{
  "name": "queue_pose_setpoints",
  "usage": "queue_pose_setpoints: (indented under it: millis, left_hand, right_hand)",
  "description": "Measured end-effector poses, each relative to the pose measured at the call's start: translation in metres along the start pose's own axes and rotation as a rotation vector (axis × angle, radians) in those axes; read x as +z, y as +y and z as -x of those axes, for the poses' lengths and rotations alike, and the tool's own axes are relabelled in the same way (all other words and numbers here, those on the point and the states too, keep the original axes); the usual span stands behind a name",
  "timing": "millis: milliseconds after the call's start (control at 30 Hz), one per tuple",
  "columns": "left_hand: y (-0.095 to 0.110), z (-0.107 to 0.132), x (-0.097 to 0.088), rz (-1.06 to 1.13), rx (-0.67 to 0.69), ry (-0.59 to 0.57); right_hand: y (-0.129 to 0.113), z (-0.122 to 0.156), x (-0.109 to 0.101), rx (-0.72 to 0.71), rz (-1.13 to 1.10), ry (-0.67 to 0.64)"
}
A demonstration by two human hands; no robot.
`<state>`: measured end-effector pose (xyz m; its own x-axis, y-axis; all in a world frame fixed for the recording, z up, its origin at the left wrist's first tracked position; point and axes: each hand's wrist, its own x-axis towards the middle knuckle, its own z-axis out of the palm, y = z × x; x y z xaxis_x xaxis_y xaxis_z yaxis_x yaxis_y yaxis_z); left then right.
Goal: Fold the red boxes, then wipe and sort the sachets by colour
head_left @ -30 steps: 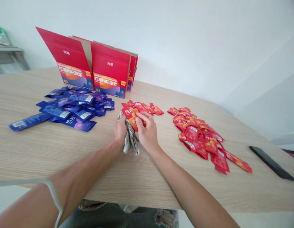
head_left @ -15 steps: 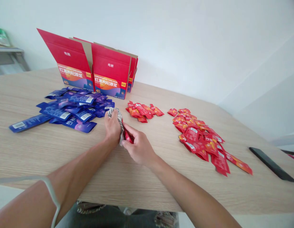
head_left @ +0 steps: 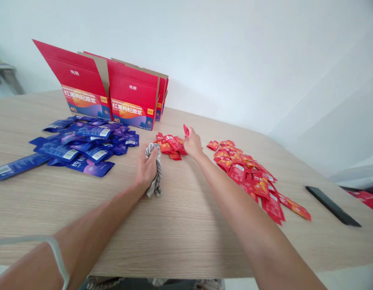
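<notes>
My left hand (head_left: 146, 167) is closed round a crumpled grey-and-white striped cloth (head_left: 156, 177), just above the table. My right hand (head_left: 192, 143) is farther forward, pinching a red sachet (head_left: 186, 130) whose end sticks up past the fingers; the rest of it is hidden by the hand. Right beside that hand lies a small pile of red sachets (head_left: 171, 146). A larger heap of red sachets (head_left: 239, 171) spreads to the right, partly behind my right forearm. To the left lies a heap of blue sachets (head_left: 83, 141).
Red cartons with raised flaps (head_left: 132, 98) stand at the back left, behind the blue heap. A flat black object (head_left: 332, 205) lies on the wooden table (head_left: 180, 237) at the right. A white wall (head_left: 234, 60) rises behind the table.
My right hand has moved away from the cloth, forward and right to the small red pile, taking the red sachet along. My left hand keeps the cloth. The view has shifted slightly.
</notes>
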<state>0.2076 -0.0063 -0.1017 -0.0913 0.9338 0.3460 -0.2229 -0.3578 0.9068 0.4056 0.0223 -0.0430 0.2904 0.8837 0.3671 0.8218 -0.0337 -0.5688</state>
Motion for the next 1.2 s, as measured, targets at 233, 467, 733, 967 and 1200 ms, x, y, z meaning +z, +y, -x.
queue_pose_setpoints:
  millis: [233, 467, 733, 967, 1200]
  left_hand:
    - [0.007, -0.002, -0.005, -0.016, -0.031, -0.049]
    - [0.006, -0.001, -0.004, -0.027, -0.041, -0.059]
    - [0.0, -0.001, 0.0, -0.062, 0.015, -0.048]
    - [0.006, 0.001, -0.004, -0.093, -0.036, -0.01]
    - [0.003, 0.003, -0.002, -0.056, -0.005, -0.041]
  right_hand:
    - [-0.002, 0.007, 0.029, -0.107, 0.224, -0.233]
    - [0.042, 0.046, -0.049, 0.144, 0.483, -0.094]
    - [0.111, 0.091, -0.112, 0.61, 0.614, -0.144]
    - [0.115, 0.097, -0.128, 0.49, 0.461, -0.19]
    - [0.099, 0.106, -0.144, 0.471, 0.203, 0.106]
